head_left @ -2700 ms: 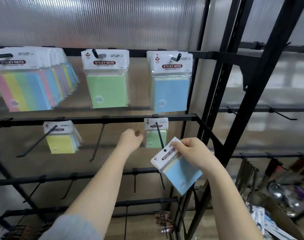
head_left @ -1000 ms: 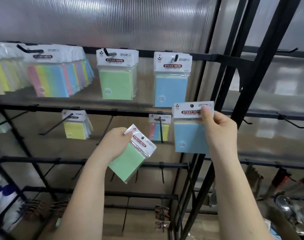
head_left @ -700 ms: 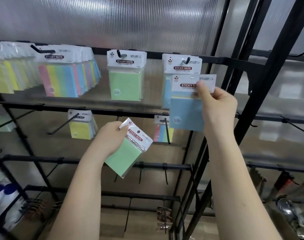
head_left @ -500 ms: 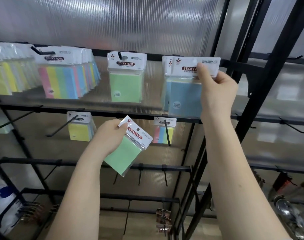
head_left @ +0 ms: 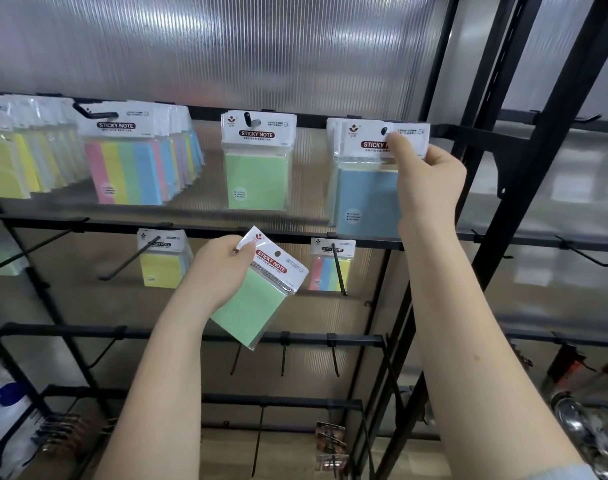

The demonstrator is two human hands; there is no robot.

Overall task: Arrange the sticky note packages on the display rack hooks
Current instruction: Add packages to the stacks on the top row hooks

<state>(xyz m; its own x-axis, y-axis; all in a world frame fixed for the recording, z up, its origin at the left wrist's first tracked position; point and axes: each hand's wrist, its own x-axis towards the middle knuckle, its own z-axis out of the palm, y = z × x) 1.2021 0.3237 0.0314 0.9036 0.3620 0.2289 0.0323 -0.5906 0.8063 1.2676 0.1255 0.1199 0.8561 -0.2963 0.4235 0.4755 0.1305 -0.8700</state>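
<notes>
On the black display rack [head_left: 371,242], the top rail carries rows of hanging packs: a thick multicolour stack [head_left: 136,157], 1 green pack [head_left: 257,161] and blue packs at the right. My right hand [head_left: 427,178] pinches the white header of a blue sticky note package [head_left: 368,188], its hole at the tip of the top right hook [head_left: 384,129]. My left hand [head_left: 219,271] grips a green sticky note package [head_left: 257,299], tilted, below the second rail.
</notes>
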